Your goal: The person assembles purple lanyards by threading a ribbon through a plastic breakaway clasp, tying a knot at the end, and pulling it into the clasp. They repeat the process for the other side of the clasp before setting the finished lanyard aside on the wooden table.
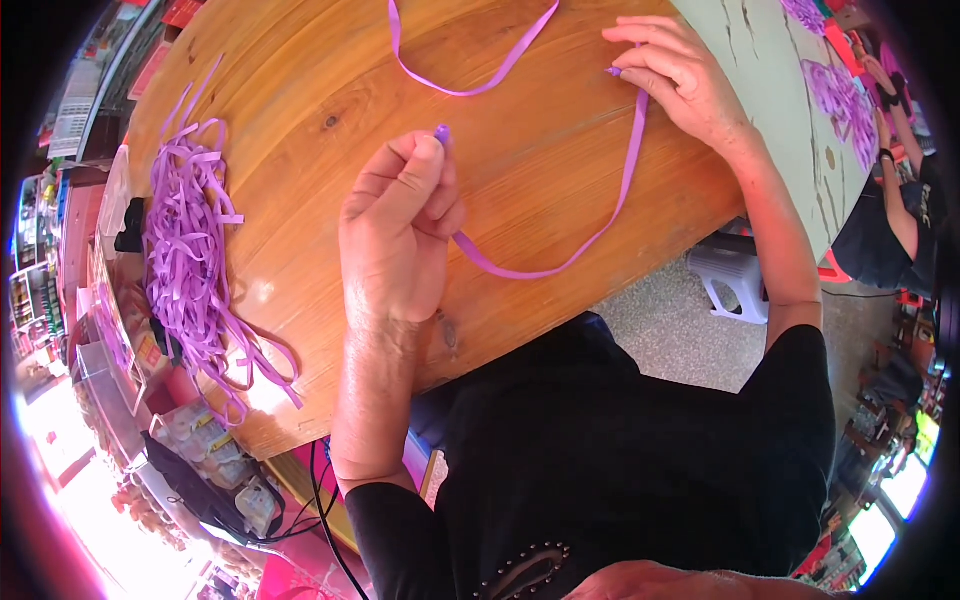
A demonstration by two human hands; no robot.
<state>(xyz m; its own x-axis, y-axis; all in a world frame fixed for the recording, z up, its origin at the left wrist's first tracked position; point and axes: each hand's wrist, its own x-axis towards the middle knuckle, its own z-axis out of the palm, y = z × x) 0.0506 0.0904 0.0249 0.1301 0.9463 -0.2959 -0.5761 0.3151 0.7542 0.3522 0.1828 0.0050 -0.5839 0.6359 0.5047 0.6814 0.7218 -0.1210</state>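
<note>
Above the wooden table (300,130), my left hand (400,215) is closed, with a small purple tip (442,133) showing between thumb and forefinger. A flat purple ribbon (540,274) runs from below that hand in a slack curve to my right hand (680,85). The right thumb and fingers pinch the ribbon, and a short purple point sticks out beside the thumb. Farther off, another loop of purple ribbon (480,91) lies on the wood and leaves the view at the top. At the left edge sits a tangled heap of purple ribbons (185,240).
A pale, dark-streaked table (775,120) adjoins on the right, with more purple ribbons (840,105) on it. A person's arm (900,215) reaches in there. Below stands a pale plastic stool (730,285). Black cables (320,490) hang by the near left table edge.
</note>
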